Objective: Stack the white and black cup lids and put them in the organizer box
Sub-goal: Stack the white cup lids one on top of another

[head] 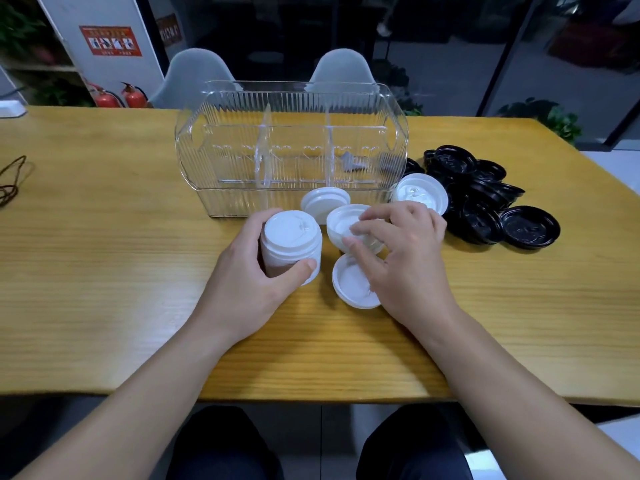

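Two hands share the work: your left hand (pixel 258 271) clamps the white stack (pixel 290 244) steady, while your right hand (pixel 398 251) pinches a loose white lid (pixel 341 223). The box (pixel 291 147) waits empty at twelve o'clock, black lids (pixel 485 199) at two.

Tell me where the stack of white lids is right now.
In the head view, the stack of white lids stands left of centre on the table, gripped by the left hand, just in front of the clear organizer box.
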Action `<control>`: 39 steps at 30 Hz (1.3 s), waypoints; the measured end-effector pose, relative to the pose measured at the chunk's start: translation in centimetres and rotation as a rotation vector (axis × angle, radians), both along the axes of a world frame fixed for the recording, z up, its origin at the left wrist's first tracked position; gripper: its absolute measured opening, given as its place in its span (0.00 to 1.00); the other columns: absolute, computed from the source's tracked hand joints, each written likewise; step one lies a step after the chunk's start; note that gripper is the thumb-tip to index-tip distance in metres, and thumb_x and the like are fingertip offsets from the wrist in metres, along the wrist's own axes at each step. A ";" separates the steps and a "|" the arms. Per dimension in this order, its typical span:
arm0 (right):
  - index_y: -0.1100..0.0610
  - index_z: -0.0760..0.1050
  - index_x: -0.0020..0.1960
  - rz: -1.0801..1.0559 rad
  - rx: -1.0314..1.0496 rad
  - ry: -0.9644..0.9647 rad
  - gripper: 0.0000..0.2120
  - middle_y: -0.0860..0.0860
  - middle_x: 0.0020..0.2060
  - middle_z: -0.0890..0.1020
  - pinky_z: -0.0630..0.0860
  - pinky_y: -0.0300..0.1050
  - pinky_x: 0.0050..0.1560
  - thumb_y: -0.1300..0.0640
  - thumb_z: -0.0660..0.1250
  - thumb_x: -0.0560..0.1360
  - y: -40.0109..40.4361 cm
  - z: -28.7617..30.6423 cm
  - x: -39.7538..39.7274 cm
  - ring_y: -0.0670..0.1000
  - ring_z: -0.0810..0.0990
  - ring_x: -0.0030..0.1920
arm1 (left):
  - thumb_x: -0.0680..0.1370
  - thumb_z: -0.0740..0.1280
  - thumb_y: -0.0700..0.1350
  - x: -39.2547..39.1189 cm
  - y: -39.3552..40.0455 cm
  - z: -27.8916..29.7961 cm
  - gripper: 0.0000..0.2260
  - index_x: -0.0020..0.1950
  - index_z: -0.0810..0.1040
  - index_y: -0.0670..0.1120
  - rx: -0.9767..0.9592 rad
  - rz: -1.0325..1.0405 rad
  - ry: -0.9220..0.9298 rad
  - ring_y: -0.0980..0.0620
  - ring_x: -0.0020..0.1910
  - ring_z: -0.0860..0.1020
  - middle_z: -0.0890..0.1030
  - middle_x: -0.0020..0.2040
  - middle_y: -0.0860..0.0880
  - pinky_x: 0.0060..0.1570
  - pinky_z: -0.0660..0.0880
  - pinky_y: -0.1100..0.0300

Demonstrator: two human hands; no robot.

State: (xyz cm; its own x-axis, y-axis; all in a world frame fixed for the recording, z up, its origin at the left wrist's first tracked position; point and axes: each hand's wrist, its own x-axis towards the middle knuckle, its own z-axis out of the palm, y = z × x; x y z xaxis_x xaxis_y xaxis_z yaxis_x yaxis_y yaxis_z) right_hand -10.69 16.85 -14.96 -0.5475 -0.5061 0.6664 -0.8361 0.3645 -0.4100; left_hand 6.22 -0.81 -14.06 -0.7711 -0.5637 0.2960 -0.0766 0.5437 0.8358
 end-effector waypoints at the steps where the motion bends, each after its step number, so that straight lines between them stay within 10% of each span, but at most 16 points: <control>1: 0.49 0.89 0.52 0.014 -0.007 0.018 0.07 0.43 0.56 0.85 0.57 0.46 0.71 0.48 0.75 0.82 0.0 0.1 0.0 0.51 0.77 0.62 | 0.78 0.84 0.50 0.0 0.0 0.0 0.29 0.75 0.75 0.59 -0.001 -0.001 0.000 0.66 0.66 0.80 0.82 0.65 0.70 0.57 0.72 0.76; 13: 0.49 0.88 0.50 0.053 -0.160 -0.045 0.03 0.42 0.53 0.85 0.65 0.52 0.67 0.53 0.77 0.82 0.2 0.6 0.1 0.51 0.78 0.59 | 0.76 0.84 0.53 0.2 0.1 0.0 0.32 0.77 0.74 0.60 0.014 -0.042 -0.029 0.62 0.67 0.82 0.84 0.67 0.64 0.60 0.74 0.71; 20: 0.55 0.89 0.52 0.207 -0.411 -0.418 0.04 0.53 0.42 0.87 0.77 0.57 0.47 0.57 0.75 0.84 0.7 3.5 0.2 0.56 0.81 0.43 | 0.77 0.82 0.57 0.1 -0.1 0.6 0.37 0.84 0.72 0.56 0.060 -0.047 0.091 0.60 0.81 0.74 0.79 0.78 0.61 0.84 0.69 0.50; 28: 0.60 0.83 0.46 0.489 -0.488 -0.880 0.12 0.53 0.34 0.80 0.74 0.43 0.43 0.54 0.72 0.86 -0.9 6.2 0.7 0.51 0.76 0.35 | 0.76 0.85 0.52 -0.9 0.8 2.5 0.44 0.88 0.68 0.51 -0.123 -0.074 0.162 0.60 0.83 0.71 0.75 0.82 0.58 0.81 0.66 0.65; 39: 0.68 0.82 0.57 0.619 -0.439 -0.938 0.12 0.59 0.44 0.88 0.78 0.51 0.44 0.60 0.77 0.80 -1.9 4.8 1.0 0.54 0.84 0.36 | 0.76 0.86 0.45 -1.3 -1.0 1.2 0.34 0.80 0.79 0.45 -0.098 -0.071 0.306 0.42 0.75 0.80 0.83 0.73 0.48 0.76 0.75 0.38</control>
